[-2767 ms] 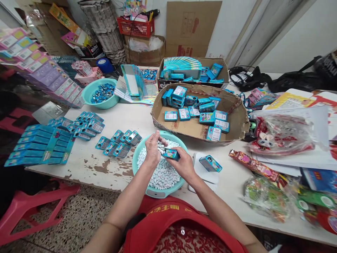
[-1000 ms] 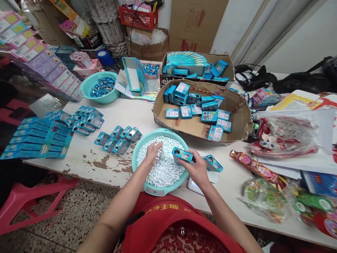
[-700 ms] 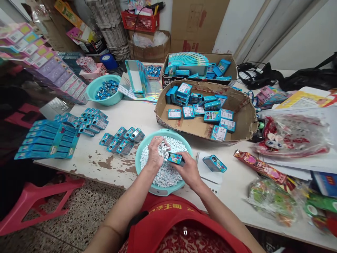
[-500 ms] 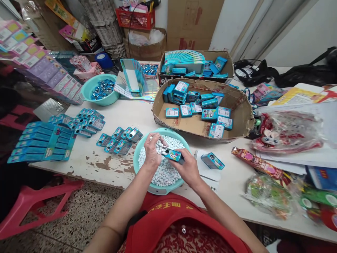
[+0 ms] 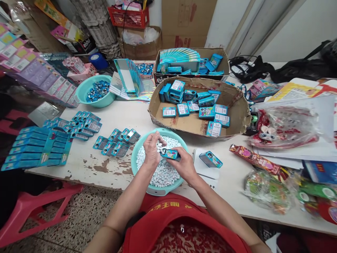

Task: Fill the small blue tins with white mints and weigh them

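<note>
Over a turquoise basin (image 5: pixel 158 190) full of small white candies (image 5: pixel 164 175), my left hand (image 5: pixel 152 149) is cupped with several of those candies in its curled fingers. My right hand (image 5: pixel 184 161) grips a small blue box (image 5: pixel 169 154) tilted sideways, its end with a dark round hole toward my left hand. The two hands almost meet at that hole. To the right, another blue box (image 5: pixel 210 159) lies on a white sheet. Several clear-sided blue boxes (image 5: pixel 117 140) stand in a group left of the basin.
A cut-down cardboard box (image 5: pixel 163 123) of blue boxes lies beyond the basin, another carton (image 5: pixel 226 66) behind it. A bowl (image 5: pixel 81 96) of shiny blue pieces stands back left. Flat blue packs (image 5: pixel 39 147) sit left; plastic-wrapped toys (image 5: pixel 268 191) right.
The view has shifted slightly, so the table's things sit a little further left. My right hand has tipped the blue box a bit more toward the left hand; both keep their hold.
</note>
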The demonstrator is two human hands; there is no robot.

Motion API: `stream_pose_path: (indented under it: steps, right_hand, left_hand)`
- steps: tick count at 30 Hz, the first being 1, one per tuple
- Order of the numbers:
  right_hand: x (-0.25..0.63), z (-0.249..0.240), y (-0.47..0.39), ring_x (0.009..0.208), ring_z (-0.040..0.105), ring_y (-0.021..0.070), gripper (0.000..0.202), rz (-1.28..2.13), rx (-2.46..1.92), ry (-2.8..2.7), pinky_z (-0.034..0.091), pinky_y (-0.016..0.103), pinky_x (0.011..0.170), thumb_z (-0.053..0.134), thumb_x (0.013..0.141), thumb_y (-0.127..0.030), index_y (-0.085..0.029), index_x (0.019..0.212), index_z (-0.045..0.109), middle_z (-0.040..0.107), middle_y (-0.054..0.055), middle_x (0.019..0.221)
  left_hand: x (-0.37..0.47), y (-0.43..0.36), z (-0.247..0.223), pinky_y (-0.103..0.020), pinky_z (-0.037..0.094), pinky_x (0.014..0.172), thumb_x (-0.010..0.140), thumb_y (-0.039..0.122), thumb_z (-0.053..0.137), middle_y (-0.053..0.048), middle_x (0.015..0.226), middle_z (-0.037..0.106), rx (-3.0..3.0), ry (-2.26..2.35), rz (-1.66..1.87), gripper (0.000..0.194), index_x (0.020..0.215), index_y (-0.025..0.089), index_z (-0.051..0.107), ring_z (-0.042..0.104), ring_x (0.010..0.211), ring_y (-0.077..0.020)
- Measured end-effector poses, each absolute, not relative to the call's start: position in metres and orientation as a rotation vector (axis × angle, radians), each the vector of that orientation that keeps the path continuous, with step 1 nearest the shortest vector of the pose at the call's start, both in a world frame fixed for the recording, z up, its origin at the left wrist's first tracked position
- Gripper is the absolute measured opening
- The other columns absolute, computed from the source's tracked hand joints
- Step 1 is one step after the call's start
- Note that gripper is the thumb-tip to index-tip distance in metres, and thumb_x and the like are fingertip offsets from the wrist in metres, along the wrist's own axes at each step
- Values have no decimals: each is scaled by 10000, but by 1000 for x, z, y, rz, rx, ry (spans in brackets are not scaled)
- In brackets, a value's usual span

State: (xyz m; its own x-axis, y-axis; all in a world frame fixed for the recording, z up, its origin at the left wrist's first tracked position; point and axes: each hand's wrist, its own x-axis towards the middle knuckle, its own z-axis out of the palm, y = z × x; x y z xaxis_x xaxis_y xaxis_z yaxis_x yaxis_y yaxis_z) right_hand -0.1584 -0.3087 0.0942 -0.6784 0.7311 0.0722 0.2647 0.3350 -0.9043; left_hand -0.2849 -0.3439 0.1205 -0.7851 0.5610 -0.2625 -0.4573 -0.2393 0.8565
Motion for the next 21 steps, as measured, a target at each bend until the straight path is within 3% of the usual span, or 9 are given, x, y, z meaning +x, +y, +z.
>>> stream_pose_path:
  steps: [9, 13, 21]
  right_hand:
    - [-158, 96, -308, 890, 615, 228, 235, 1285, -859, -2094, 476, 343, 781, 676, 715, -221, -228, 943, 618, 650, 43, 925]
    - [-157, 97, -309, 889, 609, 224, 227, 1302, -838, -2053, 471, 339, 782, 671, 728, -221, -227, 945, 604, 641, 41, 925]
    - [-162, 100, -317, 883, 596, 215, 225, 1323, -804, -2006, 463, 334, 786, 664, 729, -210, -218, 940, 587, 623, 41, 913]
  left_hand:
    - [-277, -341, 123, -172, 301, 387, 697, 501, 693, 46, 542, 485, 82, 1455, 2058, 411, 625, 169, 462, 450, 421, -55]
    - [-275, -341, 121, -202, 378, 460, 746, 516, 644, 31, 500, 473, 179, 1480, 2151, 436, 554, 162, 478, 490, 462, -78]
    - [-276, -345, 129, -224, 387, 479, 752, 565, 614, 33, 467, 458, 228, 1526, 2153, 476, 527, 170, 472, 483, 446, -87]
